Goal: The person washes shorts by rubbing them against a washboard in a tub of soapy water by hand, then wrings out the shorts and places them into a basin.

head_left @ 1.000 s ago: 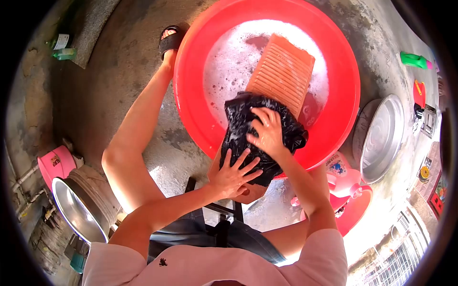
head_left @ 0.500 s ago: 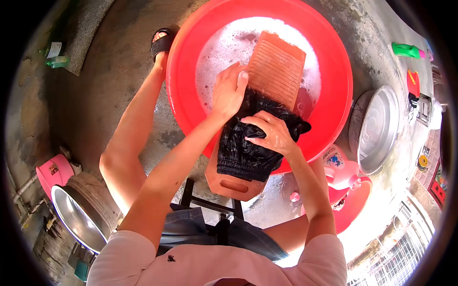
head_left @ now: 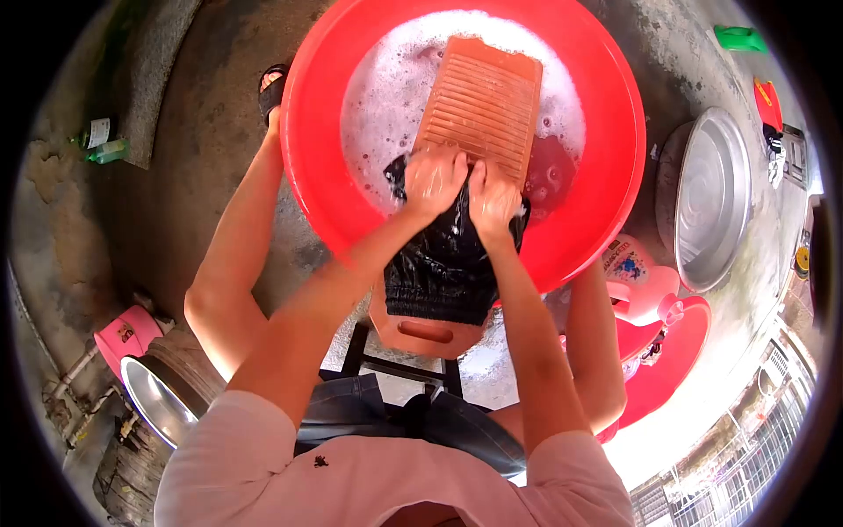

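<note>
A wet black garment [head_left: 439, 272] lies over the lower half of an orange washboard [head_left: 483, 101], its gathered waistband near the board's handle slot. The board leans in a large red basin [head_left: 601, 140] of foamy water [head_left: 378, 114]. My left hand [head_left: 434, 183] is closed on the garment's upper edge, left of the board's middle. Beside it, my right hand [head_left: 493, 198] grips the same edge, the two hands close together with knuckles up. Part of the cloth hangs out to the left of my left hand.
A metal basin [head_left: 716, 198] stands at the right, above a pink detergent jug [head_left: 645, 285] and a smaller red basin [head_left: 689, 356]. At the left are a pink bucket [head_left: 127, 338] and a steel bowl [head_left: 158, 400]. A black stool [head_left: 399, 367] is below the washboard.
Both hands have come together at the garment's upper edge and closed on it. My left hand was flat on the cloth, then lifted to its upper left. The waistband now lies straight across the board.
</note>
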Motion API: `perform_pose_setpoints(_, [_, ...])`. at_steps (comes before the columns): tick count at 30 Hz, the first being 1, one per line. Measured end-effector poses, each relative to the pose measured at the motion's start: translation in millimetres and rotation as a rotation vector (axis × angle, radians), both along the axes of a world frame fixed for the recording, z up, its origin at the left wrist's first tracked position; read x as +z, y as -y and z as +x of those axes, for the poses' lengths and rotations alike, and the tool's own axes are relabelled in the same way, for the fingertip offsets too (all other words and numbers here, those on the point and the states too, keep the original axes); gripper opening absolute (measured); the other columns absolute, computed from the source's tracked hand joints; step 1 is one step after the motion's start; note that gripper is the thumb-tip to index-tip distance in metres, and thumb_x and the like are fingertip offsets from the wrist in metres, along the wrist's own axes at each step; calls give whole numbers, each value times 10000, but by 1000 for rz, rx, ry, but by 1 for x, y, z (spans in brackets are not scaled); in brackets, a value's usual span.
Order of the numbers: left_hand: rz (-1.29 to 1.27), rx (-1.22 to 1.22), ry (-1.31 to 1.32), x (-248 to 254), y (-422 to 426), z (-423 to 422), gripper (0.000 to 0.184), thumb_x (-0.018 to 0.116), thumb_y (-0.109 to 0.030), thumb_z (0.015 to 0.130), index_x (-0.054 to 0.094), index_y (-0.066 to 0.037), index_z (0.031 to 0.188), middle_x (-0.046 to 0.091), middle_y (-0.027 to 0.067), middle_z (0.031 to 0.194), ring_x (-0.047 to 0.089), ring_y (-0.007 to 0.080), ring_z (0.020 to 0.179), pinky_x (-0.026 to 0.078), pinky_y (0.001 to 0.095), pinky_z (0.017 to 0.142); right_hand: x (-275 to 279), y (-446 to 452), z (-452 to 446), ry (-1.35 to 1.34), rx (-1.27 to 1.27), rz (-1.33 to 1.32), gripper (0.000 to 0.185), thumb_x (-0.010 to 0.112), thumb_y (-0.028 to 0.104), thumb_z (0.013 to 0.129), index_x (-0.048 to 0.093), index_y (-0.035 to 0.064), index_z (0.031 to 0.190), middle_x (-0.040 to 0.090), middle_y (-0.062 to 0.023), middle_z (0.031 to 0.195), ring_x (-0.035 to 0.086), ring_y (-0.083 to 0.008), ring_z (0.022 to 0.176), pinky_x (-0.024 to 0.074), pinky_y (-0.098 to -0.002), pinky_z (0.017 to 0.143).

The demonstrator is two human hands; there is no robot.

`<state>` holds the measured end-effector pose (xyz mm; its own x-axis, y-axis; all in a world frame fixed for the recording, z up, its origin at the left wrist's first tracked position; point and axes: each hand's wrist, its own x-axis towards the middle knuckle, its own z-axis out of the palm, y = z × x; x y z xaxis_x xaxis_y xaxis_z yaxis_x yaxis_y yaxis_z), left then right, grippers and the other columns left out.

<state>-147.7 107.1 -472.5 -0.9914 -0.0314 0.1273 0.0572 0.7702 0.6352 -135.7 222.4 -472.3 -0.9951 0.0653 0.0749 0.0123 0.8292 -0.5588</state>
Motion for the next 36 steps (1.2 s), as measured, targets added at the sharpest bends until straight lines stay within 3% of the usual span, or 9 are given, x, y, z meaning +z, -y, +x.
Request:
perform_pose_setpoints(6, [-114, -65, 184, 5, 8, -34, 252, 529, -251, 821, 607, -72, 981, 543, 125, 1144, 478, 349, 1040, 369, 426, 892, 13, -21, -31, -239, 10, 182, 219, 611, 315, 832, 621, 96, 830, 641, -129, 826, 602, -333, 793, 480, -410, 705])
perform_pose_setpoints(10, [295, 213, 165, 22, -10, 63, 191, 518, -166, 805, 627, -9, 810, 613, 134, 868, 557, 339, 834, 431, 424, 752, 27, 11, 59, 0, -130, -66, 211, 636, 273, 801, 647, 64, 774, 623, -113, 815, 573, -309, 745, 475, -386, 691])
perform_pose_setpoints(14, [136, 52, 107, -16, -8, -33, 198, 521, -230, 825, 558, -45, 767, 611, 159, 773, 584, 361, 709, 454, 432, 645, -1, 0, -34, 312, -176, 64, 286, 531, 342, 849, 647, 88, 909, 629, -159, 654, 607, -409, 642, 481, -482, 627])
perform_pose_setpoints(18, [-132, -5, -80, -9, 9, -53, 251, 569, -288, 796, 606, -110, 969, 532, 106, 1197, 376, 366, 1203, 290, 551, 955, 27, -26, -49, 62, 124, 258, 426, 575, 499, 811, 643, 106, 960, 535, -170, 1217, 492, -398, 1101, 418, -547, 831])
perform_pose_setpoints(19, [-34, 45, 110, 3, 7, -28, 249, 578, -298, 791, 611, -117, 958, 499, 113, 1239, 371, 379, 1203, 262, 588, 957, 31, -28, -28, 345, 52, 107, 503, 601, 558, 769, 632, 106, 989, 362, -133, 1393, 339, -410, 1232, 338, -590, 920])
perform_pose_setpoints(22, [219, 147, 176, 36, -10, 56, 201, 627, -270, 755, 621, -98, 859, 539, 115, 1193, 458, 359, 1123, 319, 542, 936, 35, -7, 58, 134, -71, -45, 320, 697, 328, 751, 605, 89, 943, 448, -147, 1325, 416, -424, 1151, 367, -534, 930])
perform_pose_setpoints(26, [355, 154, 152, 46, -19, 70, 127, 630, -128, 758, 577, -19, 721, 612, 129, 818, 598, 299, 803, 441, 335, 700, 35, -2, 87, 140, -150, -184, 184, 652, 184, 761, 592, 20, 818, 610, -162, 952, 554, -366, 896, 440, -430, 771])
perform_pose_setpoints(29, [418, 170, 231, 22, -14, 49, 196, 578, -208, 772, 611, -18, 740, 604, 174, 703, 590, 371, 669, 437, 430, 563, 13, -6, 68, 42, -154, -278, 163, 575, 147, 782, 616, -7, 747, 612, -187, 787, 571, -388, 750, 444, -447, 657])
perform_pose_setpoints(36, [508, 36, 279, -20, -4, 26, 270, 490, -252, 817, 645, -40, 750, 611, 191, 700, 596, 389, 692, 457, 434, 621, -2, -16, 32, 173, -123, -263, 294, 496, 239, 813, 629, 9, 687, 585, -236, 676, 572, -425, 649, 440, -483, 599])
